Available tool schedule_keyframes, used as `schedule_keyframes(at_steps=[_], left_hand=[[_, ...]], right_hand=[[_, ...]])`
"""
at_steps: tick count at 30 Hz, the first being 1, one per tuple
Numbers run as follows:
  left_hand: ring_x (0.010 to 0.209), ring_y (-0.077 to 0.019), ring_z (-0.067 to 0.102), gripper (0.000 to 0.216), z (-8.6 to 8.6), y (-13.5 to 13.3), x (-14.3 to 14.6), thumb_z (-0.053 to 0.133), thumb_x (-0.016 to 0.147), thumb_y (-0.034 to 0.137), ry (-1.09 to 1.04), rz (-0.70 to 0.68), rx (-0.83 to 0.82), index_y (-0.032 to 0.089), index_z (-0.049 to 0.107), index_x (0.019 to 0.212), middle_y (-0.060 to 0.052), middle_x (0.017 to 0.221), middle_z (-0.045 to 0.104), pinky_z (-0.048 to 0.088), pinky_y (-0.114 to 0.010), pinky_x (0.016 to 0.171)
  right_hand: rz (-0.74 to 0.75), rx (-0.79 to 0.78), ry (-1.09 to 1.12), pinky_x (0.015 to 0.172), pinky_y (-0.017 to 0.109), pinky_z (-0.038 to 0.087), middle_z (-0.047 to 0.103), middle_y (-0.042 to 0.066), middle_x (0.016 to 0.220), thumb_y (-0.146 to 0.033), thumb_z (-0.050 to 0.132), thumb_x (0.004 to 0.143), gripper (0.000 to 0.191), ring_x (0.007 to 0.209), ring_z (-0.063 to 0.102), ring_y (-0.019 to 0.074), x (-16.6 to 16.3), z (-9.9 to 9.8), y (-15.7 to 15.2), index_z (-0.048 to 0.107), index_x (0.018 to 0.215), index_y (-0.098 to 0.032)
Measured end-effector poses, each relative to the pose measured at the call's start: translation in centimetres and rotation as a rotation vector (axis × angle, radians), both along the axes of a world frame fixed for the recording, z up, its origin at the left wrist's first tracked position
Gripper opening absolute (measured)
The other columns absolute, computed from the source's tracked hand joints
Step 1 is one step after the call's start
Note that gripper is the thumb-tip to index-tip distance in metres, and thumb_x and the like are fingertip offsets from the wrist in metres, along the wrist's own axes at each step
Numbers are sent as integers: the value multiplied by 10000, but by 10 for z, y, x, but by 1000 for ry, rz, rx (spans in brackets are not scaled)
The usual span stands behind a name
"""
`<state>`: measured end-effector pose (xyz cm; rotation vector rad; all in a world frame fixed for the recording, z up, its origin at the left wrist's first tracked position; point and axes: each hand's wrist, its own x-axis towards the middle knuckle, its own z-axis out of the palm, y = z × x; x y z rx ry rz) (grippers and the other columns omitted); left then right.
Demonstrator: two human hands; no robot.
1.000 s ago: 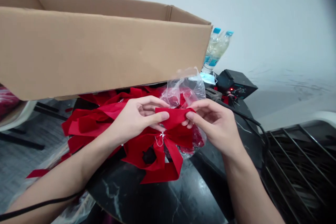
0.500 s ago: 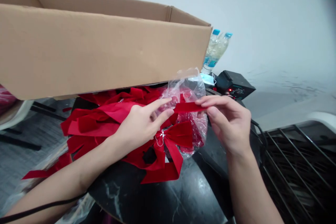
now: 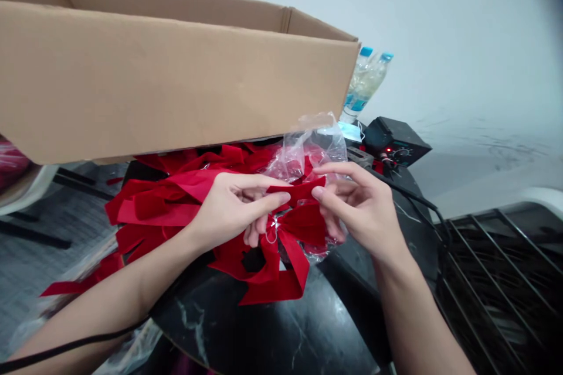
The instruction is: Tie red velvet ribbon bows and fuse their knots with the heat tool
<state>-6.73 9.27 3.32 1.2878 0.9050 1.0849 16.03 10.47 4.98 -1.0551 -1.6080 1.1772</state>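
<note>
Both my hands pinch a short red velvet ribbon strip [image 3: 295,193] over a black marble table [image 3: 281,328]. My left hand [image 3: 233,206] grips its left end between thumb and fingers. My right hand [image 3: 358,208] grips the right end. Just below the strip lies a tied red velvet bow [image 3: 281,252] with a thin white thread at its knot. A pile of red ribbon pieces [image 3: 162,202] spreads to the left. A clear plastic bag [image 3: 312,149] holding more red pieces sits behind my hands.
A large open cardboard box [image 3: 167,76] stands across the back left. Two plastic bottles with blue caps [image 3: 365,85] and a black device with a red light [image 3: 393,143] are at the back right. A black wire rack [image 3: 501,287] is at the right. A black cable [image 3: 65,345] crosses my left forearm.
My hands spread apart, stretching the strip, then came back together, so the strip now bows slightly above the bow's knot. My right hand has moved left and down.
</note>
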Motion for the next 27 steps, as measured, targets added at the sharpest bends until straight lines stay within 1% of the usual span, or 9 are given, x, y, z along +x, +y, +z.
schedule_keyframes(at_steps=[2, 4, 7, 10, 14, 17, 20, 23, 27], left_hand=[[427, -155, 699, 267, -1, -1, -1, 763, 919, 275, -46, -72, -39, 193, 802, 1170, 1, 605, 757, 572, -193, 390], [654, -202, 802, 228, -1, 0, -2, 764, 916, 237, -89, -92, -15, 199, 814, 1135, -40, 793, 826, 681, -250, 584], [819, -188, 818, 217, -2, 1, -3, 844, 814, 135, -26, -32, 112, 199, 841, 1022, -41, 931, 844, 680, -220, 763], [769, -159, 803, 270, -3, 1, -3, 901, 701, 60, 73, 91, 250, 204, 849, 924, -10, 898, 840, 656, -167, 703], [769, -141, 801, 252, -6, -3, -1, 873, 756, 79, 100, 202, 381, 228, 848, 957, 13, 914, 843, 668, -179, 750], [767, -148, 808, 277, -7, -6, -1, 861, 790, 116, 129, 229, 455, 232, 838, 1040, 6, 959, 845, 683, -206, 761], [671, -142, 790, 212, -6, -6, -1, 857, 799, 131, 212, 248, 548, 220, 842, 991, 11, 866, 841, 675, -204, 667], [622, -122, 769, 211, -4, -5, -3, 875, 776, 124, 277, 278, 649, 220, 840, 961, 22, 832, 840, 645, -179, 606], [619, -95, 756, 226, -3, -2, -6, 881, 761, 96, 303, 240, 746, 226, 838, 941, 34, 851, 844, 610, -146, 599]], right_hand=[[73, -66, 0, 263, 180, 359, 643, -86, 551, -325, 750, 931, 319, 290, 495, 93, -1, 3, -4, 645, 1232, -296], [124, -33, -13, 303, 193, 439, 694, -72, 598, -292, 741, 939, 291, 339, 577, 115, -1, 3, -7, 649, 1214, -299], [83, 277, -105, 654, 270, 644, 792, 0, 884, -204, 763, 912, 137, 709, 769, 156, -3, 0, -6, 738, 1032, -265], [6, 540, -206, 931, 330, 606, 792, 29, 1055, -141, 804, 857, 140, 977, 757, 183, -5, -5, -5, 772, 947, -244], [-54, 572, -227, 865, 308, 613, 798, 10, 968, -164, 831, 845, 126, 901, 756, 168, -10, -8, -8, 767, 916, -246], [-104, 499, -199, 726, 268, 630, 793, -3, 919, -175, 817, 863, 126, 787, 758, 147, -14, -8, -12, 750, 942, -247], [-97, 390, -130, 636, 252, 636, 791, -9, 877, -180, 812, 867, 179, 688, 760, 142, -16, -7, -15, 737, 1018, -239], [-51, 311, -109, 637, 244, 640, 801, -3, 890, -190, 778, 901, 173, 675, 768, 139, -15, -4, -14, 747, 1065, -236], [32, 300, -213, 761, 258, 632, 806, 17, 1012, -274, 829, 864, 283, 859, 777, 167, -10, 2, -10, 757, 1137, -253]])
